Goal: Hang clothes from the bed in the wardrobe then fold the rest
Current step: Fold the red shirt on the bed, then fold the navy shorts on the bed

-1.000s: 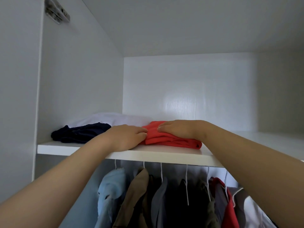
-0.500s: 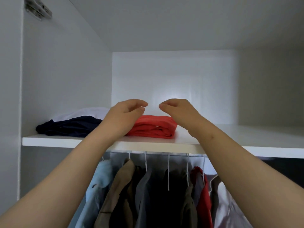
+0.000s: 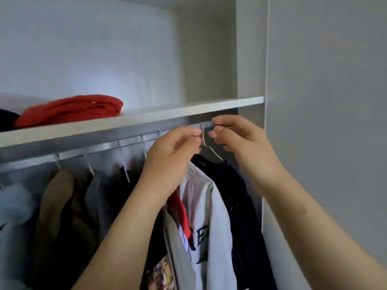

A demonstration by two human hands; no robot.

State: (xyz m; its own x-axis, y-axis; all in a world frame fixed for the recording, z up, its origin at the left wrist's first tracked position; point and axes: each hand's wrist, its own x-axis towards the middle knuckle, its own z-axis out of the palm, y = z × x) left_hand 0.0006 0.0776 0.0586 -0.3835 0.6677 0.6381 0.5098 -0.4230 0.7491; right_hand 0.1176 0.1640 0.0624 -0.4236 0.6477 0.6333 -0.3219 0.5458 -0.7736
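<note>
I seem to be on the hanging step: my left hand (image 3: 173,151) pinches the wire hanger (image 3: 202,136) carrying a dark garment (image 3: 232,185) at the rail's (image 3: 132,143) right end. My right hand (image 3: 240,141) curls beside the hook, and I can't tell if it grips. Next, seat that hook squarely.

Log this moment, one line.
left hand, right hand: curled beside wire hanger, grip unclear | dark garment: on hanger | red garment: folded on shelf

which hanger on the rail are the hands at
The rightmost wire hanger, carrying the dark garment beside the white printed shirt. The left hand and right hand flank its neck; the other hangers hang untouched further left.
</note>
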